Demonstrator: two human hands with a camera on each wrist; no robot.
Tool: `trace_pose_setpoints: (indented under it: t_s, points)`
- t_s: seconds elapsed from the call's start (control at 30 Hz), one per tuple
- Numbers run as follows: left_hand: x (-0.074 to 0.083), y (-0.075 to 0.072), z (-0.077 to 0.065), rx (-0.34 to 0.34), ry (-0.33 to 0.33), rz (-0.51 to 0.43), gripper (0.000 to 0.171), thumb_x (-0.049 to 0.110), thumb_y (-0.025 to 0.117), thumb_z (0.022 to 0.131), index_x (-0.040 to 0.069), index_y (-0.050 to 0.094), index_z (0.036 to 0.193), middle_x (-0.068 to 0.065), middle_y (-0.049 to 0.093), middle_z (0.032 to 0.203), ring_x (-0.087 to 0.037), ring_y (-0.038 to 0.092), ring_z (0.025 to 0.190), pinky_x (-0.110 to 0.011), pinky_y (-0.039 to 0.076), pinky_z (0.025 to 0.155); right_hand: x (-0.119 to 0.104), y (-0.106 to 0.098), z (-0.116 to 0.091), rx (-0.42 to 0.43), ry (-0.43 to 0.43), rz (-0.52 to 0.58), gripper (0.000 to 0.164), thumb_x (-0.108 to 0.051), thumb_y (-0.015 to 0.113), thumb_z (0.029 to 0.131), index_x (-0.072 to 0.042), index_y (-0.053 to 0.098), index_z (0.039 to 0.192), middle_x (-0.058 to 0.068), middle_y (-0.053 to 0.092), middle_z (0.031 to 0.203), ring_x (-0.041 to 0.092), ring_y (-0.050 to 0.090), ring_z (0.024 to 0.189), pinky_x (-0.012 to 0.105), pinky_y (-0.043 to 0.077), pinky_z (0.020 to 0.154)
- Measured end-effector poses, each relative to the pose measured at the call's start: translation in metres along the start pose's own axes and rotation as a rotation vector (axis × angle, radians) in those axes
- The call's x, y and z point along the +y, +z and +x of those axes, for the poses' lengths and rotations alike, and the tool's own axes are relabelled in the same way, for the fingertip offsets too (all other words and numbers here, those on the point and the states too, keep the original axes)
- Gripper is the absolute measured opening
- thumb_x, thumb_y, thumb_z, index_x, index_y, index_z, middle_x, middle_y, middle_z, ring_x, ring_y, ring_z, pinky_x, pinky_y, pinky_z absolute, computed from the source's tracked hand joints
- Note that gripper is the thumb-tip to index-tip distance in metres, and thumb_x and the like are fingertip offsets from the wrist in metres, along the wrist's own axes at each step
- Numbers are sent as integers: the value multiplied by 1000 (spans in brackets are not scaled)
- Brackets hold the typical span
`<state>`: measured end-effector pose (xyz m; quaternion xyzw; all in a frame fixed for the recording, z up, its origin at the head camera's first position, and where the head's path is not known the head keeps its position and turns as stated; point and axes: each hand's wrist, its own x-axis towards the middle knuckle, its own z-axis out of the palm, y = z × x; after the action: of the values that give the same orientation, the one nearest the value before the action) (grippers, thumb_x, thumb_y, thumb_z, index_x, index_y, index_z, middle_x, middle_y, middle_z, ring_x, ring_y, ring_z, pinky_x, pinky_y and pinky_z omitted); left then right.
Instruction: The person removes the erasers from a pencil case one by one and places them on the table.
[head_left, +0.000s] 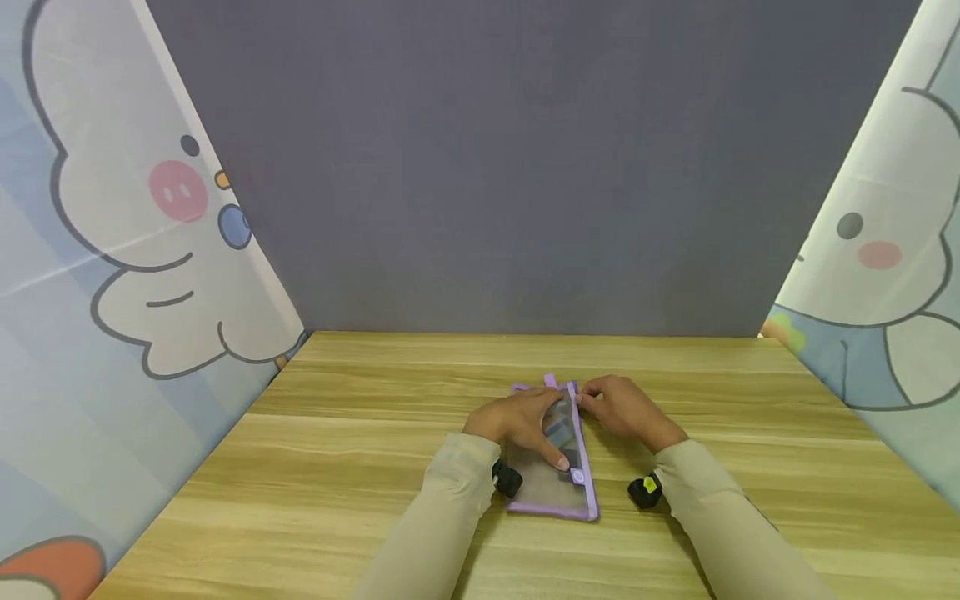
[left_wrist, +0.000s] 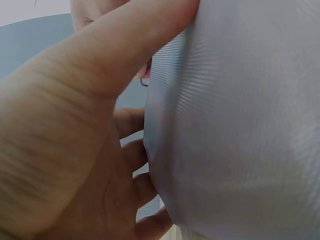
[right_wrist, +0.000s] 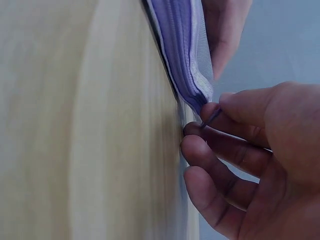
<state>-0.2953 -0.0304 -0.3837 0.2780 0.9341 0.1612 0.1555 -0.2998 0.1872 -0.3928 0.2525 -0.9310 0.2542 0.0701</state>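
A see-through mesh zipper pouch [head_left: 547,497] with purple edging lies on the table, its zipper edge towards the right. Greyish-blue flat items [head_left: 559,433] show dimly through the mesh. My left hand [head_left: 517,421] rests spread across the pouch, thumb and fingertips touching the mesh [left_wrist: 250,125]. At the far end of the zipper [right_wrist: 175,45], my right hand [head_left: 618,407] pinches a small dark purple zipper pull [right_wrist: 214,116] between thumb and index finger. Its other fingers curl loosely beside the table surface.
The wood-grain table [head_left: 337,467] extends around the pouch. A grey panel [head_left: 480,167] rises behind it, and cartoon-printed sheets [head_left: 135,292] flank both sides. A purple tab [head_left: 551,380] sticks out at the pouch's far edge; a pale label [head_left: 577,476] sits along the zipper side.
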Motion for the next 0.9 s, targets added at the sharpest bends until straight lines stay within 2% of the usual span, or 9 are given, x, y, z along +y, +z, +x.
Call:
trace_pose_setpoints:
  t_s: [0.17, 0.33, 0.63, 0.9]
  points:
    - [2, 0, -1, -7, -30, 6, 116, 63, 86, 66, 27, 28, 159, 6, 27, 163, -16, 26, 148, -43, 29, 116, -1, -1, -3, -14, 17, 8, 19, -18, 63, 100, -11, 73, 86, -4, 66, 79, 13, 54, 70, 36, 46, 67]
    - [3, -1, -2, -8, -32, 15, 116, 64, 85, 66, 27, 27, 160, 7, 25, 163, -17, 24, 148, -44, 29, 116, -2, -4, -6, -45, 40, 48, 19, -19, 61, 100, -11, 73, 87, -6, 61, 74, 12, 49, 64, 32, 42, 61]
    - [2, -2, -3, -16, -48, 11, 117, 63, 85, 67, 27, 25, 160, 6, 23, 164, -17, 22, 149, -44, 28, 116, -5, -5, -7, -52, 12, 52, 19, -18, 61, 100, -10, 74, 88, -4, 65, 78, 11, 50, 66, 32, 43, 63]
    - [2, -1, -1, -10, -41, 13, 117, 63, 86, 67, 27, 25, 161, 6, 23, 164, -17, 23, 149, -43, 28, 116, -5, -5, -10, -39, 24, 33, 17, -17, 63, 99, -10, 74, 89, -5, 66, 80, 11, 53, 69, 33, 45, 65]
